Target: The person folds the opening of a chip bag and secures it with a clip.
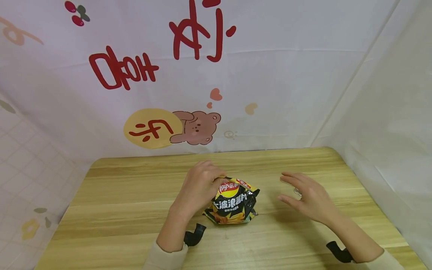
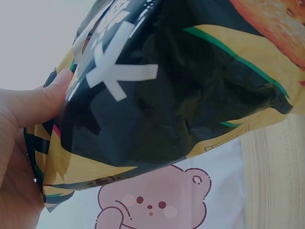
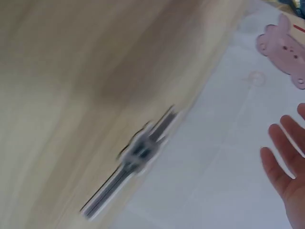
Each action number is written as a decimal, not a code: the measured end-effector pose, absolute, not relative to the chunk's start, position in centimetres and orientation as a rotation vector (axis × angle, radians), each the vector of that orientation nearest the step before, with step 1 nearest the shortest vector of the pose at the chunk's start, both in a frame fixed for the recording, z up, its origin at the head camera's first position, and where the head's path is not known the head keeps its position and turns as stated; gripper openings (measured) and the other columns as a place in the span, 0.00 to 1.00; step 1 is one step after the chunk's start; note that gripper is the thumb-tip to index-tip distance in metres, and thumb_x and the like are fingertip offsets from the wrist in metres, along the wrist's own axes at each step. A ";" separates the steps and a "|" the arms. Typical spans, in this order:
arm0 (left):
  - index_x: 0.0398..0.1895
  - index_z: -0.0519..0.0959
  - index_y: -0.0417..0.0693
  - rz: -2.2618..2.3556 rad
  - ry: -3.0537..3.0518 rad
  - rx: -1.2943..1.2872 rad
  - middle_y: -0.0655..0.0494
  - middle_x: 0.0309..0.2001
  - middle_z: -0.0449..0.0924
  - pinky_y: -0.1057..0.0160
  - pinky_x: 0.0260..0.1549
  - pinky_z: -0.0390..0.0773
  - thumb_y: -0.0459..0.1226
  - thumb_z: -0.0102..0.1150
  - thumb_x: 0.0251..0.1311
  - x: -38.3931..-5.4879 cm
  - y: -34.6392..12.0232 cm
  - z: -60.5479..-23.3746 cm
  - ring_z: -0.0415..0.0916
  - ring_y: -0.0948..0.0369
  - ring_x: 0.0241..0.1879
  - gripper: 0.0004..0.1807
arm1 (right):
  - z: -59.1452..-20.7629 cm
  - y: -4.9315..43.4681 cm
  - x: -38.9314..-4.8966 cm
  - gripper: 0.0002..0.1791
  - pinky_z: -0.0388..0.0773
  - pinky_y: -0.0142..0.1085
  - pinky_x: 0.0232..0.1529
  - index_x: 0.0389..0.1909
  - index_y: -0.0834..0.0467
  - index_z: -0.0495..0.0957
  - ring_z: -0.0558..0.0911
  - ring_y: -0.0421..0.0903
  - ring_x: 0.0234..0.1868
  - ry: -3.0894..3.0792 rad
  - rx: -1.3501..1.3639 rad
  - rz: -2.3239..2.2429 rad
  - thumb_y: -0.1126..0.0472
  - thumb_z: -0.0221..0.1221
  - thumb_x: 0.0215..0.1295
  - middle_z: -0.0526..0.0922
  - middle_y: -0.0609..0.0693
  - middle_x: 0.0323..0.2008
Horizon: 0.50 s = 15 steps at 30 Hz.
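A black and yellow Lay's potato chip bag (image 1: 233,204) is at the middle of the table, its printed front towards the head camera. My left hand (image 1: 201,184) grips the bag's upper left edge. In the left wrist view, the thumb of that hand (image 2: 33,107) presses on the chip bag (image 2: 143,95), with the other fingers behind it. My right hand (image 1: 312,197) is held apart from the bag, over the right side of the table, with its fingers spread and nothing in them. A blurred grey thing like a wristwatch (image 3: 140,152) lies near the table's edge in the right wrist view.
The wooden table (image 1: 135,198) meets a white cloth backdrop (image 1: 287,75) with red lettering and a printed bear (image 1: 200,127). White cloth also hangs along both sides. Black curved pieces (image 1: 195,235) show at both wrists.
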<state>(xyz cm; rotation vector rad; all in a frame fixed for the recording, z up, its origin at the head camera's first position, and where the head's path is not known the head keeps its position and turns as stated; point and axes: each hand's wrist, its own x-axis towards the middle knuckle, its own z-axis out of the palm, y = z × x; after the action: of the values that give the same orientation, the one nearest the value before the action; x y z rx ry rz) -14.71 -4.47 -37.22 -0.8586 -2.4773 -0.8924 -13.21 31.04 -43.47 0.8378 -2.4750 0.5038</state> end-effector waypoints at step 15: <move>0.36 0.92 0.48 -0.895 -2.490 -0.836 0.60 0.35 0.89 0.60 0.43 0.82 0.33 0.78 0.57 -14.8 -4.4 -37.1 0.81 0.61 0.39 0.05 | -45.3 35.6 -14.1 0.53 0.76 0.66 0.57 0.69 0.68 0.72 0.77 0.74 0.62 -2.931 0.643 0.365 0.36 0.77 0.52 0.73 0.72 0.67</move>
<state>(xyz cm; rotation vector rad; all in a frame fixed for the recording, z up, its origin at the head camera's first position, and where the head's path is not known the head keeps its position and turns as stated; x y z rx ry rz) -14.75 -4.40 -37.13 -0.8363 -2.4897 -0.8946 -14.14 35.60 -45.34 0.6431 -2.9313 0.3649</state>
